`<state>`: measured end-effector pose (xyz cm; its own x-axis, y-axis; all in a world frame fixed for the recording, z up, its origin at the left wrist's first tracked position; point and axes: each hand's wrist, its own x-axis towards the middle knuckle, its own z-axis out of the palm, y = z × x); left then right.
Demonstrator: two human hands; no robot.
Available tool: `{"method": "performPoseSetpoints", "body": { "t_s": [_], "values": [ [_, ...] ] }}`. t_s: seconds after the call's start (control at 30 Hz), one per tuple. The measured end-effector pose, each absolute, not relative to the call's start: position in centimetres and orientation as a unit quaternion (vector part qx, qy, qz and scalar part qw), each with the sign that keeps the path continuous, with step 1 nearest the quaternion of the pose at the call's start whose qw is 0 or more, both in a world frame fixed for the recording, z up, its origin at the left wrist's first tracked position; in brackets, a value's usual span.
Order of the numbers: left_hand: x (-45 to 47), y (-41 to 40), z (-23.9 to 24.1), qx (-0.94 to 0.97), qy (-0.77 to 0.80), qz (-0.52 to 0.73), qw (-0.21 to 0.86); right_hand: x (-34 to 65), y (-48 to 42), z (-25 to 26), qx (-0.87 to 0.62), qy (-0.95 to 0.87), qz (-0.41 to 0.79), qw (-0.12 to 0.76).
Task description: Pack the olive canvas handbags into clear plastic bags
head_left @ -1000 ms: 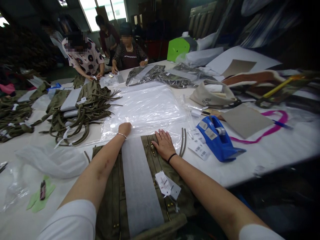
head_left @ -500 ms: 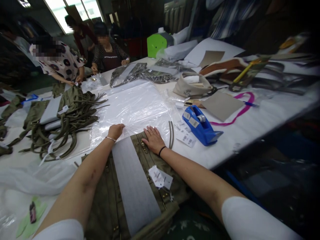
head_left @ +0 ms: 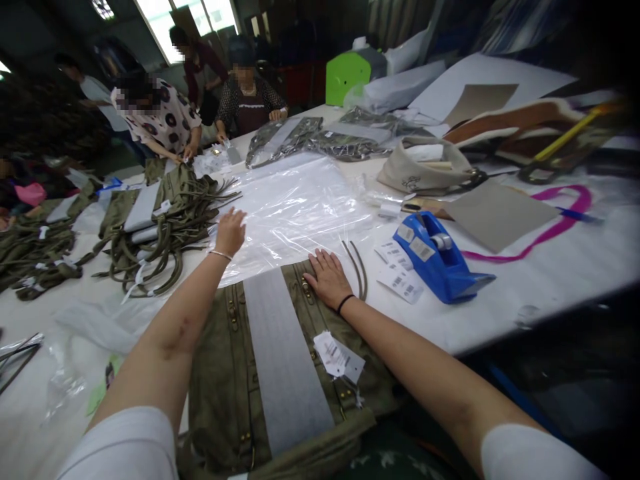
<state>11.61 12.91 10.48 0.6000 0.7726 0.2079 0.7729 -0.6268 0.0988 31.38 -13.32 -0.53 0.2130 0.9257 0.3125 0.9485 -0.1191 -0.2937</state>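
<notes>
An olive canvas bag [head_left: 220,373] lies flat in front of me at the table's near edge, with a grey-white strip [head_left: 285,360] down its middle. White paper tags [head_left: 337,357] hang on its right side. My right hand [head_left: 327,277] rests on the bag's top right corner, fingers stretched out and palm down. Past the bag's far edge, a stack of clear plastic bags [head_left: 300,207] lies on the table. My left hand [head_left: 231,233] is over the left side of that plastic, fingers apart, holding nothing. Whether it touches the plastic I cannot tell.
To the right stand a blue tape dispenser [head_left: 435,257], barcode stickers [head_left: 400,273] and a beige fabric pouch [head_left: 425,167]. Olive bags with straps [head_left: 165,213] are piled at left. Plastic-wrapped bags [head_left: 285,137] lie farther back. Several people work across the table, one in a dotted shirt [head_left: 160,117].
My left hand has opened from a closed pinch at the plastic's near edge and moved forward. My right hand stays on the bag. The view has swung left.
</notes>
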Motion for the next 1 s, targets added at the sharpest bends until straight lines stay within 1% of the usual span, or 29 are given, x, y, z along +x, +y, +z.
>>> {"method": "performPoseSetpoints", "body": {
  "t_s": [0.07, 0.13, 0.23, 0.3, 0.4, 0.53, 0.6, 0.7, 0.8, 0.87, 0.93, 0.97, 1.0],
  "values": [
    [11.5, 10.2, 8.3, -0.934, -0.349, -0.028, -0.074, 31.4, -13.3, -0.6, -0.745, -0.629, -0.023, 0.220],
    [11.8, 7.6, 5.9, -0.937, -0.319, 0.047, -0.134, 31.3, -13.3, -0.6, -0.745, -0.629, -0.023, 0.222],
    [12.5, 5.3, 3.6, -0.916, -0.371, 0.064, -0.140, 31.3, -13.4, -0.7, -0.743, -0.632, -0.024, 0.219],
    [12.8, 5.1, 3.4, -0.902, -0.408, 0.050, -0.130, 31.3, -13.4, -0.7, -0.742, -0.634, -0.024, 0.216],
    [12.6, 6.4, 5.4, -0.877, -0.468, 0.003, -0.109, 31.3, -13.3, -0.7, -0.743, -0.633, -0.031, 0.215],
    [11.5, 8.8, 11.2, -0.838, -0.533, -0.095, -0.073, 31.2, -13.1, -1.2, -0.741, -0.636, -0.049, 0.209],
    [10.8, 8.8, 14.2, -0.829, -0.533, -0.155, -0.058, 31.3, -13.0, -1.6, -0.741, -0.637, -0.055, 0.207],
    [9.6, 6.5, 17.4, -0.846, -0.476, -0.236, -0.039, 31.6, -12.8, -1.5, -0.743, -0.636, -0.048, 0.203],
    [8.2, 3.0, 18.3, -0.873, -0.434, -0.222, -0.026, 31.6, -13.1, 0.4, -0.747, -0.631, -0.028, 0.206],
    [7.5, 0.9, 18.1, -0.886, -0.425, -0.188, -0.007, 30.7, -13.6, 2.9, -0.727, -0.640, -0.035, 0.246],
    [7.2, -0.7, 17.7, -0.897, -0.409, -0.168, 0.018, 28.8, -14.1, 5.6, -0.658, -0.693, -0.022, 0.295],
    [7.1, -1.4, 17.6, -0.902, -0.398, -0.163, 0.022, 27.5, -14.2, 6.8, -0.611, -0.729, 0.013, 0.310],
    [7.2, -2.1, 17.4, -0.907, -0.389, -0.159, 0.018, 26.2, -14.1, 7.7, -0.569, -0.754, 0.074, 0.320]
  ]
}}
